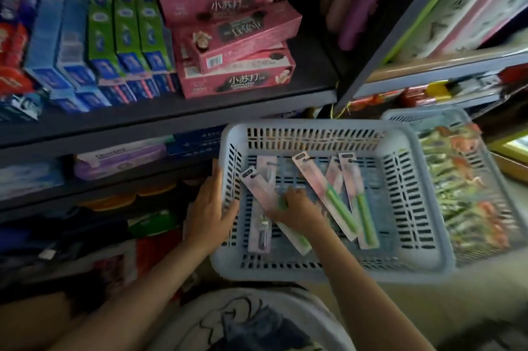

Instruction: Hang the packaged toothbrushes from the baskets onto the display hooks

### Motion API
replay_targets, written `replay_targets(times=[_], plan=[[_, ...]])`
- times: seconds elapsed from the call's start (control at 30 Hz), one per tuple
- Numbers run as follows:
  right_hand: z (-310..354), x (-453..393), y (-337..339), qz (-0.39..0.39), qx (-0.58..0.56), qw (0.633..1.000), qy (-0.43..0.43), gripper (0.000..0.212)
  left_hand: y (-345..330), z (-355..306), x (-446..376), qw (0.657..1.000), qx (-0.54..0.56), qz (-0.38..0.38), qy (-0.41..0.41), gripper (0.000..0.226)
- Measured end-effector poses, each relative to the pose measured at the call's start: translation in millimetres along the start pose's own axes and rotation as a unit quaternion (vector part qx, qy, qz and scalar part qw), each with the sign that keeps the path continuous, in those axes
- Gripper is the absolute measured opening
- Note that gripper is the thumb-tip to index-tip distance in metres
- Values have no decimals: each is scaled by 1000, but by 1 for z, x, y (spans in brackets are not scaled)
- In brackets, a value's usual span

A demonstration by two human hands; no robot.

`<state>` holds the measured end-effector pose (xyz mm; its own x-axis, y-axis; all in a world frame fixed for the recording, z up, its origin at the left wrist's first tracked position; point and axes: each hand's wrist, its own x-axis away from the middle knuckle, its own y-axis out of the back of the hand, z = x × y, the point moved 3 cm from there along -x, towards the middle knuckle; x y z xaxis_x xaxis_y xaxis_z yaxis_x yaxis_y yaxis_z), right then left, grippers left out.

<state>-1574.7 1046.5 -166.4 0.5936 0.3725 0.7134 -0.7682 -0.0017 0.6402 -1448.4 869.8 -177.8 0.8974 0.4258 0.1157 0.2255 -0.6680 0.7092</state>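
Left hand (pixel 210 209) lies flat against the outer left wall of the pale blue slotted plastic basket (pixel 411 205), fingers straight, thumb hooked over the rim, steadying rather than gripping. Right hand (pixel 297 206) is down inside the basket, fingers curled onto a pink carded toothbrush pack with a green handle (pixel 264 190) that runs diagonally under the palm; the frame is blurred there, so I cannot tell whether it is pinching the pack or only pressing on it.

Just left of the right hand, partly under that pack, lies a pink pack with a silver-grey brush (pixel 259 236), pointing straight away from the person. Just right of the right hand, a long pink pack with a green brush (pixel 325 193) slants across the basket floor, and beyond it two more overlapping pink packs (pixel 357 196) lie side by side.

Further right, touching the first basket, a second pale blue basket (pixel 400 115) is full of green and orange packets (pixel 463 196). Above the left hand, dark shelves (pixel 171 110) carry pink cartons (pixel 237 79) and green and blue toothpaste boxes (pixel 125 36).
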Motion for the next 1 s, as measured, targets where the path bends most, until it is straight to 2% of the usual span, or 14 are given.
replay_targets(times=[0.03, 0.1, 0.23, 0.3, 0.43, 0.57, 0.8, 0.9, 1.0], plan=[[0, 1, -5, 5, 13, 1000, 0, 66, 0, -1, 1, 1000, -8, 0, -2, 79], [-4, -1, -9, -35, -14, 999, -2, 30, 0, -2, 4, 1000, -18, -5, -9, 76], [-3, 3, -3, -120, -179, 976, -29, 44, -2, 1, 4, 1000, -1, 3, 3, 76], [4, 2, -4, -136, -231, 962, -50, 47, -3, 0, 5, 1000, 8, 2, 4, 78], [26, -16, -23, -97, -265, 957, -63, 44, -2, -1, 8, 1000, 28, 5, 6, 80], [34, -24, -41, -104, -393, 907, -114, 56, -1, 2, 16, 999, 40, 19, 4, 83], [35, -27, -47, -85, -388, 911, -113, 47, -2, 6, 18, 999, 27, 24, 11, 79], [35, -27, -49, -37, -433, 892, -122, 39, -2, 5, 17, 999, 24, 29, 10, 78], [36, -25, -50, -21, -414, 902, -122, 37, -2, 5, 18, 999, 27, 30, 14, 78]])
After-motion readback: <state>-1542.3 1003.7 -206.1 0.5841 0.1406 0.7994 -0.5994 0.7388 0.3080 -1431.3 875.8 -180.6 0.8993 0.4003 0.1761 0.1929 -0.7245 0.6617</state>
